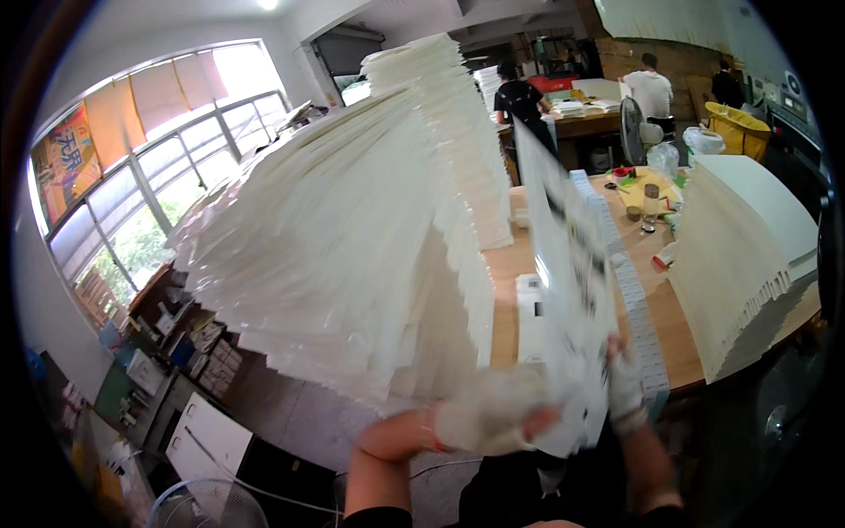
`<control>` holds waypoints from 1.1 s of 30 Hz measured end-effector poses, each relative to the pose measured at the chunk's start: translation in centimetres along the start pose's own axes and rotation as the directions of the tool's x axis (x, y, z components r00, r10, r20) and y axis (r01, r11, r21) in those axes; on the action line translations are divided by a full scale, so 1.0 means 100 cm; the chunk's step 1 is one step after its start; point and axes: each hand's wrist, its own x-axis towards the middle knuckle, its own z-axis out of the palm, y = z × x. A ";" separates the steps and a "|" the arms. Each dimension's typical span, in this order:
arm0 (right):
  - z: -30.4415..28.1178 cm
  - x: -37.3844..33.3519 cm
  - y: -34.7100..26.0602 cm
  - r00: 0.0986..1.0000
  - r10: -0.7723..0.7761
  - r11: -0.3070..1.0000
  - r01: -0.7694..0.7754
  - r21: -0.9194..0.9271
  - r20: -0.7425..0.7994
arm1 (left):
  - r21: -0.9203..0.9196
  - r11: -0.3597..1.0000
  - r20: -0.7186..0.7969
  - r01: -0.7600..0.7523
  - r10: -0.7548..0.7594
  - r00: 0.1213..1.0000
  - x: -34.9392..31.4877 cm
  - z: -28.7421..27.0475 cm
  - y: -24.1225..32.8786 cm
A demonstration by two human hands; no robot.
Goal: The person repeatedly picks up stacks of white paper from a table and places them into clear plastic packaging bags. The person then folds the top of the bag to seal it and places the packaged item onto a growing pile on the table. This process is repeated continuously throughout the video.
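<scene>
A glossy white sheet with dark print, smeared by motion, stands tilted on edge between my hands above the table's near edge. My left hand, in a pale work glove with bare fingertips, is closed at its lower left side. My right hand, gloved the same way, grips its right edge; part of those fingers is hidden. Close on the left rises a tall stack of white sheets in clear plastic. Under the held sheet, a white piece with black marks lies on the wooden table.
A stack of pale boards stands at the right of the table. A long pale printed strip, a glass jar and scissors lie between. Several people work farther back. A white cabinet and a fan are at lower left.
</scene>
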 end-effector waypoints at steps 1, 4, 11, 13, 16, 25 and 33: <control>0.021 0.021 -0.050 0.993 -0.107 0.987 0.111 -0.114 0.044 | -0.202 0.979 -0.223 0.027 -0.073 0.972 -0.015 -0.017 0.004; 0.098 0.078 -0.161 0.924 -0.326 0.938 0.342 -0.054 0.200 | -0.073 0.995 -0.814 0.067 -0.098 0.573 -0.038 -0.084 0.020; 0.282 0.141 -0.306 0.516 -0.558 0.498 0.835 -0.235 0.650 | -0.215 0.975 -0.896 -0.063 -0.171 0.410 -0.011 -0.294 0.028; 0.317 0.120 -0.325 0.614 -0.328 0.776 0.608 -0.166 0.718 | -0.330 0.940 -0.869 0.082 -0.337 0.362 -0.055 -0.342 -0.004; 0.353 0.116 -0.304 0.551 -0.343 0.235 0.835 -0.498 0.761 | -0.520 0.797 -0.733 0.307 -0.600 0.320 -0.133 -0.362 -0.046; 0.238 0.111 -0.206 0.601 -0.497 0.735 0.675 -0.065 0.626 | -0.120 0.723 -0.993 0.680 -0.093 -0.076 -0.236 -0.111 -0.094; -0.105 0.040 -0.282 0.811 -0.381 -0.118 0.434 -0.893 0.444 | -0.442 0.471 -0.292 0.763 -0.880 0.375 -0.265 0.220 -0.128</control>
